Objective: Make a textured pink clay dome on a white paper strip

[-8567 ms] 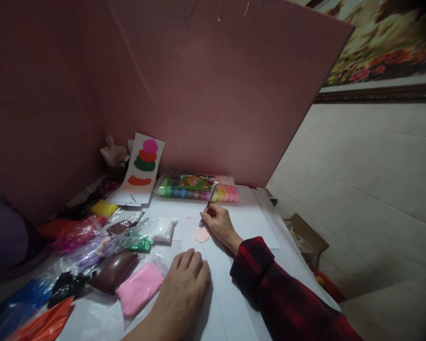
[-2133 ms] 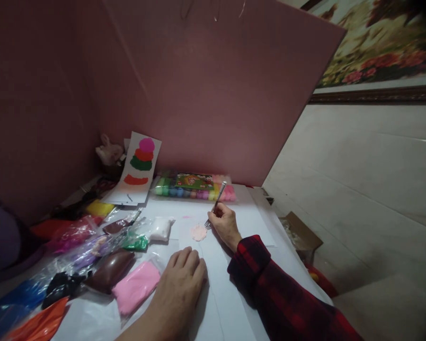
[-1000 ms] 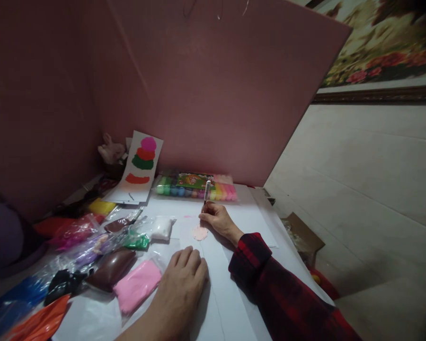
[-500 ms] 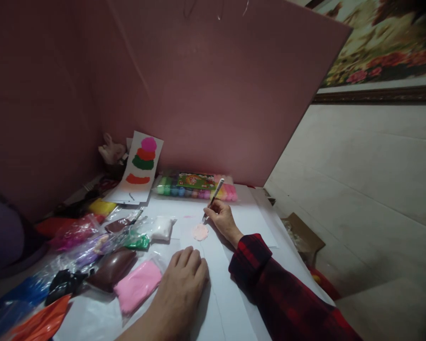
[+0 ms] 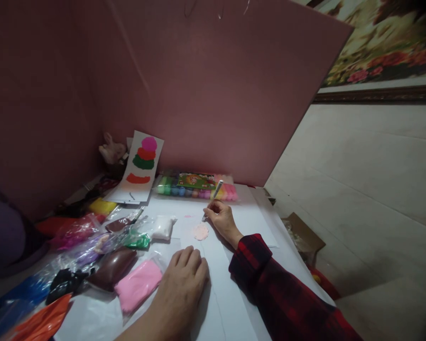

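- White paper [image 5: 246, 215] spreads rightward from the peach disc [image 5: 200, 231] toward the table's [image 5: 294, 253] right edge.
- Your right hand [image 5: 223, 221] pinches a slim fork [image 5: 218, 189], tines at the disc's far edge; contact can't be told.
- Your left hand [image 5: 185, 279] lies palm down, fingers together, nearer you.
- 2 bags, pink [image 5: 138, 285] and white [image 5: 162, 228], crowd your left.
- Behind, a colourful pack [image 5: 197, 184] blocks you.

Readable text: none. Green label [image 5: 196, 181] on clear pack of coloured pieces [image 5: 199, 193]: cartoon-like figure at centre, small pale and red marks; all too small, blurred to make out. White card [image 5: 143, 166] behind bags: short dark stroke near lower edge, not identifiable as letter or number.
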The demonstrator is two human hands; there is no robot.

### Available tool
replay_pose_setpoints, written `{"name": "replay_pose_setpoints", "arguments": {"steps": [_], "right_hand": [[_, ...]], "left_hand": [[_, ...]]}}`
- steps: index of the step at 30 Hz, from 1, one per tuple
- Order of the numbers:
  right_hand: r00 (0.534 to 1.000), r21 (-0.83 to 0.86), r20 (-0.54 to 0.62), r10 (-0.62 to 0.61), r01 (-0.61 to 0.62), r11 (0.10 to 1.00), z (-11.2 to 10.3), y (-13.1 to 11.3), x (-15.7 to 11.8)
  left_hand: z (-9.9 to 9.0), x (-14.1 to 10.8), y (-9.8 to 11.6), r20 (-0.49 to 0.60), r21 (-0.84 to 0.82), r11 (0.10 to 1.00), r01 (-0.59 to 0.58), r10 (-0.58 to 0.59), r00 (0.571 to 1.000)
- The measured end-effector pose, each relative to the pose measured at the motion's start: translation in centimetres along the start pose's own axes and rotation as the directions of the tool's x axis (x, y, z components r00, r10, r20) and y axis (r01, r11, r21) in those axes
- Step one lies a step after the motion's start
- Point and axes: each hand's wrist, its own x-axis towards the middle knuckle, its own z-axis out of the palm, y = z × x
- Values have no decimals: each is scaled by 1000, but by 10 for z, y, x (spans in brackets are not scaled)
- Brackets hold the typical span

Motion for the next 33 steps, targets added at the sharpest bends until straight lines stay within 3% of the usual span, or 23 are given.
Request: {"name": "replay_pose_setpoints", "arguments": {"steps": [4, 17, 24, 33], "right_hand": [[1000, -19, -29, -5, 5, 1000, -2, 4, -1], [998, -105, -54, -17, 12, 994, -6, -5, -10], [1000, -171, -14, -6, 4, 985, -6, -10, -19], [991, -203, -137, 3, -31, 979, -10, -14, -16]], "left_hand": [[1, 0, 0, -36, -18, 1000, -8, 7, 999], [3, -1, -1, -9, -4, 1000, -6, 6, 1000], [0, 0, -1, 1, -23, 1000, -6, 6, 1000], [5, -2, -3, -29, -23, 999, -25, 24, 999]]}}
